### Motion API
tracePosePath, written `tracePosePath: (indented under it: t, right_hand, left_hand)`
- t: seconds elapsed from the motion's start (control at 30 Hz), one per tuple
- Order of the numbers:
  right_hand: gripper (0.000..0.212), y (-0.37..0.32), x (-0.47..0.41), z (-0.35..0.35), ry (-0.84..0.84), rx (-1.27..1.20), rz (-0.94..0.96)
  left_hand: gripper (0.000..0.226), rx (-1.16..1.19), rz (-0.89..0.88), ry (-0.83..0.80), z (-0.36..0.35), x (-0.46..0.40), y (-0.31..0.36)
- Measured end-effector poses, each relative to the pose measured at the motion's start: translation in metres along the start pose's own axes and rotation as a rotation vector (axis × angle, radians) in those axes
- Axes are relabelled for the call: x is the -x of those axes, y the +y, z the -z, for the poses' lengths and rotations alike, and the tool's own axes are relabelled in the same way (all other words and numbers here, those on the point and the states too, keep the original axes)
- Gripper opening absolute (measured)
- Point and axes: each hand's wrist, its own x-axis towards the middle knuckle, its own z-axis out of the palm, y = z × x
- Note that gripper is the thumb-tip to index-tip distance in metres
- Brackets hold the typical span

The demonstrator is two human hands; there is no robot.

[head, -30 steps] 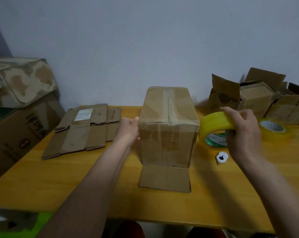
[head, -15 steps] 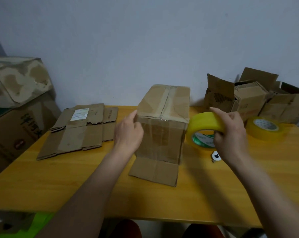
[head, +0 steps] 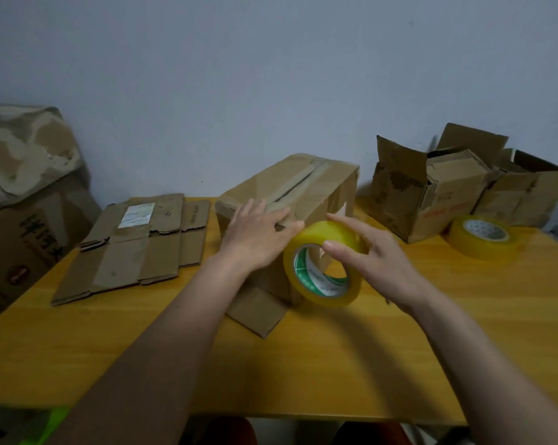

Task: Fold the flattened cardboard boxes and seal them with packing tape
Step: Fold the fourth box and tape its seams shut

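Two hands meet at the upright brown cardboard box (head: 290,200): the left hand (head: 255,239) lies flat-fingered on its top flaps, pressing them down, while the right hand (head: 372,256) grasps the yellow roll of packing tape (head: 322,263) just in front. Sealing looks under way; next, the tape's free end must be stuck across the seam beneath the left fingers.
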Motion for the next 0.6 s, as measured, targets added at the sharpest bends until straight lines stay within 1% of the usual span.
tracePosePath:
  t: [0.17, 0.23, 0.3, 0.33, 0.37, 0.4, 0.43, 0.47, 0.5, 0.57, 0.6]
  right_hand:
    - [0.059, 0.017, 0.002, -0.008, -0.185, 0.03, -0.156]
    - [0.058, 0.021, 0.007, -0.014, -0.195, -0.031, -0.196]
    - [0.057, 0.022, 0.009, -0.014, -0.229, -0.148, -0.226]
    - [0.056, 0.026, 0.009, -0.012, -0.23, -0.205, -0.231]
    - [0.054, 0.033, 0.008, -0.009, -0.193, -0.23, -0.235]
    - [0.049, 0.045, 0.005, -0.004, -0.11, -0.205, -0.247]
    - [0.041, 0.059, 0.001, 0.002, -0.008, -0.098, -0.266]
    - [0.036, 0.074, -0.004, 0.008, 0.051, 0.072, -0.306]
    - [0.038, 0.089, -0.007, 0.014, 0.035, 0.272, -0.378]
    - [0.045, 0.119, -0.008, 0.023, -0.151, 0.633, -0.571]
    - [0.044, 0.129, -0.007, 0.027, -0.246, 0.743, -0.626]
  left_hand:
    - [0.068, -0.017, -0.006, -0.018, -0.001, -0.006, -0.004]
    - [0.071, -0.013, 0.009, 0.004, -0.002, -0.007, -0.001]
    - [0.082, -0.046, 0.01, 0.056, -0.007, -0.007, 0.002]
    - [0.086, -0.059, 0.008, 0.081, -0.009, -0.007, 0.002]
    - [0.087, -0.056, 0.006, 0.102, -0.011, -0.007, 0.002]
    - [0.087, -0.043, 0.002, 0.119, -0.012, -0.008, 0.0]
    - [0.086, -0.026, -0.002, 0.131, -0.014, -0.009, -0.001]
    - [0.087, -0.016, -0.006, 0.136, -0.015, -0.009, -0.002]
    - [0.087, -0.011, -0.012, 0.138, -0.015, -0.01, -0.002]
    - [0.088, 0.003, -0.025, 0.142, -0.015, -0.011, -0.002]
    - [0.087, 0.012, -0.032, 0.141, -0.015, -0.011, -0.003]
